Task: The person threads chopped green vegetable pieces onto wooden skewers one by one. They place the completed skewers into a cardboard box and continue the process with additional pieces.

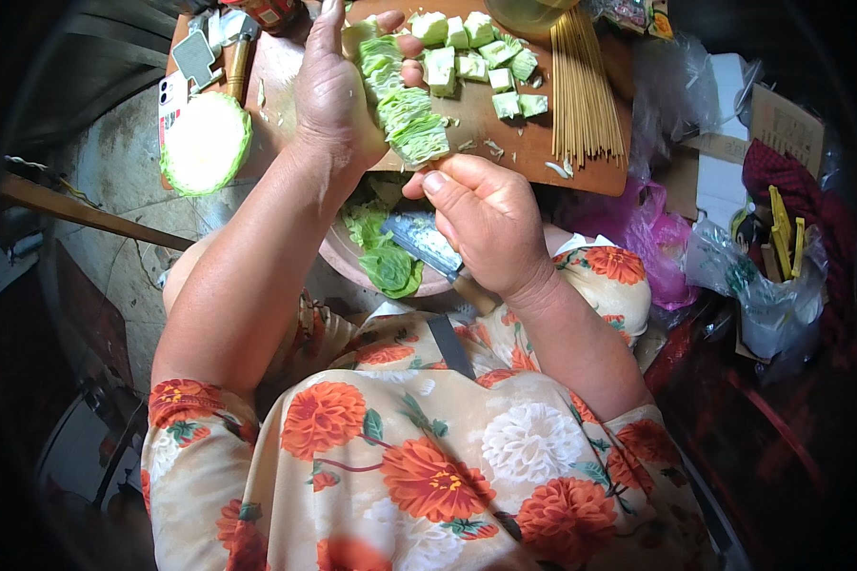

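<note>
A row of pale green cabbage pieces (404, 107) runs slantwise between my hands, its layered cut edges facing up. My left hand (336, 96) curls around the far part of the row, with fingertips showing on its other side. At the near end, my right hand (485, 207) pinches something thin, probably a stick, whose length is mostly hidden by the cabbage. Several cut cabbage chunks (471, 61) lie on the wooden board (500, 139) beyond. A fan of thin bamboo skewers (582, 89) rests at the board's right.
Below the board, a pink basin (343, 250) holds cabbage leaves (393, 264) and a cleaver (425, 243). A halved cabbage (207, 143) and a phone (171, 96) sit at the left. A bowl (528, 11) stands at the back. Plastic bags (664, 243) and cardboard (785, 128) crowd the right.
</note>
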The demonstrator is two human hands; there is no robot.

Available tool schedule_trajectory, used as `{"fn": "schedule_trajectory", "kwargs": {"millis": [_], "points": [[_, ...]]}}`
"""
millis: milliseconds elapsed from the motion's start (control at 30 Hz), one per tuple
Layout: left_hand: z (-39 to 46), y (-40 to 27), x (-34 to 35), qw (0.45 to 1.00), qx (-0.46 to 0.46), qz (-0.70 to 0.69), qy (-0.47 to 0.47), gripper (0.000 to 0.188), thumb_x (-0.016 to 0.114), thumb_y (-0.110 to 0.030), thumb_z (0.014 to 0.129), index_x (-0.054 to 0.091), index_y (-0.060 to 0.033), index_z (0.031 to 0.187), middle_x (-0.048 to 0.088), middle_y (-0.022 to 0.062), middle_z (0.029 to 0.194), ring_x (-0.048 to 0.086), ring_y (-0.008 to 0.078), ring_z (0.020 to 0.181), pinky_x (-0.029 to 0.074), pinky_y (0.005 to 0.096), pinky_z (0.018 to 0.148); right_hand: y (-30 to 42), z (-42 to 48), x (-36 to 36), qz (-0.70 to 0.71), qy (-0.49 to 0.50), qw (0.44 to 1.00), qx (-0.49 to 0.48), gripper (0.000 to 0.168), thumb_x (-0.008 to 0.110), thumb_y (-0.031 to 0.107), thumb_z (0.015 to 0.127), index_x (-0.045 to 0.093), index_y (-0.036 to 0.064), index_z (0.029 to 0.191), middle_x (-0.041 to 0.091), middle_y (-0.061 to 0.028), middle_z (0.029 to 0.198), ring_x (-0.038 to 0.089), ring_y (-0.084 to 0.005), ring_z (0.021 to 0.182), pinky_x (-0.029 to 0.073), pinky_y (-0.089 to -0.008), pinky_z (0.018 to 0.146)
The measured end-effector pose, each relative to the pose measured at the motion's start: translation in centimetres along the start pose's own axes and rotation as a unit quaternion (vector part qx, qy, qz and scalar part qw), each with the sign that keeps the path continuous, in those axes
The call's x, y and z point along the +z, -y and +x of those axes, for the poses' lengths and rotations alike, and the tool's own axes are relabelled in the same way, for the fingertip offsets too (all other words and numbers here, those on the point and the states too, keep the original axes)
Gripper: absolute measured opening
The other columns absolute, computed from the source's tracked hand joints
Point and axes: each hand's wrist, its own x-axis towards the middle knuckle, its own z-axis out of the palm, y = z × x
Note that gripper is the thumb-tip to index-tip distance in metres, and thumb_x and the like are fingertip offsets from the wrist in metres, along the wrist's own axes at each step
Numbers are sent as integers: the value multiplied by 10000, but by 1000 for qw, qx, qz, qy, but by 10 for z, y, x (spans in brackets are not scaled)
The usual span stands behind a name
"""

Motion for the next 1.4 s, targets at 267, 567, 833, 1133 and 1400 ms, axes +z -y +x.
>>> {"fn": "schedule_trajectory", "kwargs": {"millis": [267,567,833,1133,1400], "points": [[40,-6,-35,967,9,203,-151,373,570,-270,899,535,-1,1155,589,102,1019,625,182,776,506,297,685,10,-5,-24,20,-93,995,-9,241,497,191,956,617,-17,934,418,58,530,309,-6,406,233,-171,361],[64,31,-52,866,-48,484,-114,262,598,-200,889,599,-1,1058,629,45,895,609,134,695,502,270,606,20,-17,-46,70,-162,982,-62,207,504,142,952,629,-17,908,514,35,646,376,-13,498,303,-169,445],[82,62,-63,831,-101,522,-164,216,665,-235,846,623,-52,953,597,33,743,562,125,532,467,253,477,22,-28,-55,55,-146,986,-59,185,511,114,945,630,-24,914,479,53,605,374,-8,507,297,-176,455],[90,76,-69,796,-128,575,-136,199,670,-224,825,600,-46,774,532,20,659,462,109,433,364,258,367,14,-33,-59,-8,-145,987,-70,224,513,160,948,624,-31,978,492,45,641,369,-2,514,289,-155,454],[74,51,-49,796,-182,568,-102,234,650,-270,772,646,-42,823,549,30,681,532,130,556,444,290,479,12,-35,-60,-33,-133,989,-61,210,520,151,942,623,-30,966,486,46,638,372,-1,520,280,-154,455]]}}
